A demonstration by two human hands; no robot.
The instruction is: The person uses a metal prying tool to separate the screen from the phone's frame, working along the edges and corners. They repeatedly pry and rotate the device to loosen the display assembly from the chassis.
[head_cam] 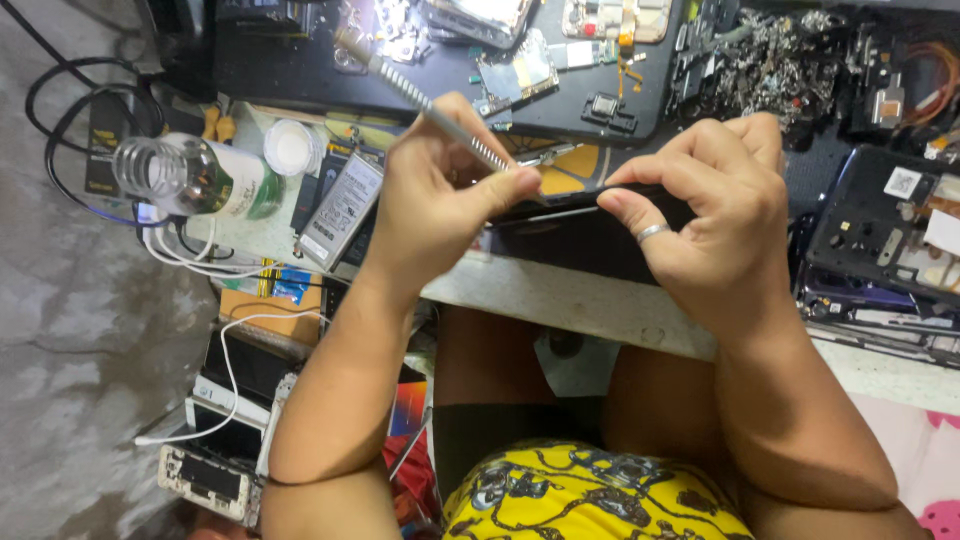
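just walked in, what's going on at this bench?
A person seated at a cluttered repair bench is working on a dark phone held edge-up between both hands. The left hand holds a metal-handled tool with its tip at the phone's edge, where a thin gap shows. The right hand, wearing a ring, grips the phone's other end. A clear bottle, a loose flat battery and phone parts lie around.

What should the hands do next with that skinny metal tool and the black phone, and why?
Probably slide the metal tool a little further along the phone edge. Its tip sits at the seam beside the left hand, while the right hand steadies the phone.
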